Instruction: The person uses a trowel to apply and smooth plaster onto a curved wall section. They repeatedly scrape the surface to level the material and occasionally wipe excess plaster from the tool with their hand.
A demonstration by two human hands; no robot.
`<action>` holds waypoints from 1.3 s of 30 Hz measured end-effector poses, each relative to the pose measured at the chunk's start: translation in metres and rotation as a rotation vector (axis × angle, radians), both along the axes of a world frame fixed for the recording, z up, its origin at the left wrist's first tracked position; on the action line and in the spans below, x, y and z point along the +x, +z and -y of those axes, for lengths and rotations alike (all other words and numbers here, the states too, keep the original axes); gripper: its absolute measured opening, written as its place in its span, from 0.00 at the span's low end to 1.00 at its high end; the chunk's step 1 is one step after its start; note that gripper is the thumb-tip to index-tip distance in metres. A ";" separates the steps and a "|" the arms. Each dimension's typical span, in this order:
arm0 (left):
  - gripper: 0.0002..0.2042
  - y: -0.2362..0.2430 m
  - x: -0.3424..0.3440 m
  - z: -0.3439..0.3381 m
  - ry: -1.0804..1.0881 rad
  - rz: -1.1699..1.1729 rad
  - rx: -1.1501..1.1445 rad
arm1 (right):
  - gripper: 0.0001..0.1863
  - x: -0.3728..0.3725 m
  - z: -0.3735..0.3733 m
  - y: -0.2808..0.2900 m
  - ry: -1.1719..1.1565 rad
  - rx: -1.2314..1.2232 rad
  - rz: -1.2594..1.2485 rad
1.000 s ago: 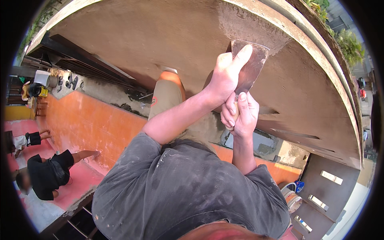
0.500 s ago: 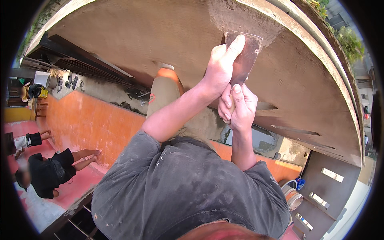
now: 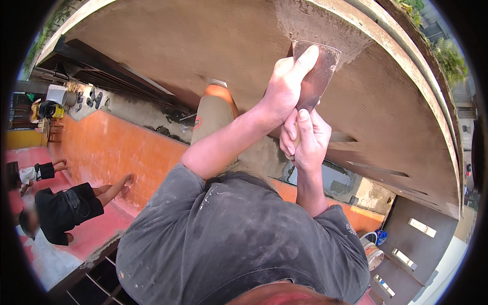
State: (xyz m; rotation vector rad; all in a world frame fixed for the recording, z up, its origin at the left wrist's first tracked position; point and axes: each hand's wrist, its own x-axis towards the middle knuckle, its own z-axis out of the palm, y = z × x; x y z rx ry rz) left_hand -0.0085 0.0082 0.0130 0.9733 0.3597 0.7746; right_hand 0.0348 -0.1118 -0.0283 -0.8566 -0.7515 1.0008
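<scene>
A broad metal scraper blade [image 3: 322,76] lies against a brown plastered curved surface [image 3: 152,46], just below a paler rough patch [image 3: 335,28]. My left hand [image 3: 287,87] is closed on the blade, thumb pressed over its face. My right hand [image 3: 307,137] is wrapped around the scraper's light handle, directly below the left one.
A raised knee [image 3: 213,114] is beside the plaster. Two people [image 3: 71,213] are below left on pink and orange flooring [image 3: 117,147], near piled items and sandals [image 3: 90,99]. A bucket [image 3: 373,254] and slotted dark panel [image 3: 417,244] are lower right; a curved ledge [image 3: 396,46] rims the plaster.
Both hands and the scraper rose slightly from a second ago, then shifted a little right in the last half second. The nearer person below left has shifted their legs.
</scene>
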 end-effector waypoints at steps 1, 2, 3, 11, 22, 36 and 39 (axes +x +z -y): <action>0.23 -0.003 -0.001 0.003 0.006 -0.009 -0.015 | 0.17 -0.001 0.004 -0.002 0.003 -0.020 -0.014; 0.23 -0.007 -0.002 0.006 0.012 -0.019 -0.029 | 0.17 -0.002 0.007 -0.003 0.005 -0.041 -0.028; 0.23 -0.008 -0.001 0.006 0.018 -0.022 -0.033 | 0.17 -0.001 0.008 -0.003 0.007 -0.051 -0.036; 0.24 -0.004 0.001 0.002 -0.018 0.011 -0.025 | 0.18 -0.004 0.004 0.000 -0.030 -0.024 -0.017; 0.18 0.004 -0.001 -0.005 -0.058 0.099 -0.029 | 0.15 0.003 -0.005 0.010 -0.024 0.010 -0.029; 0.19 -0.005 0.010 0.010 0.022 0.055 -0.013 | 0.17 0.008 0.011 0.007 0.025 -0.025 -0.059; 0.20 -0.008 0.012 0.008 0.040 0.051 0.027 | 0.17 0.012 0.003 -0.006 0.004 0.017 -0.057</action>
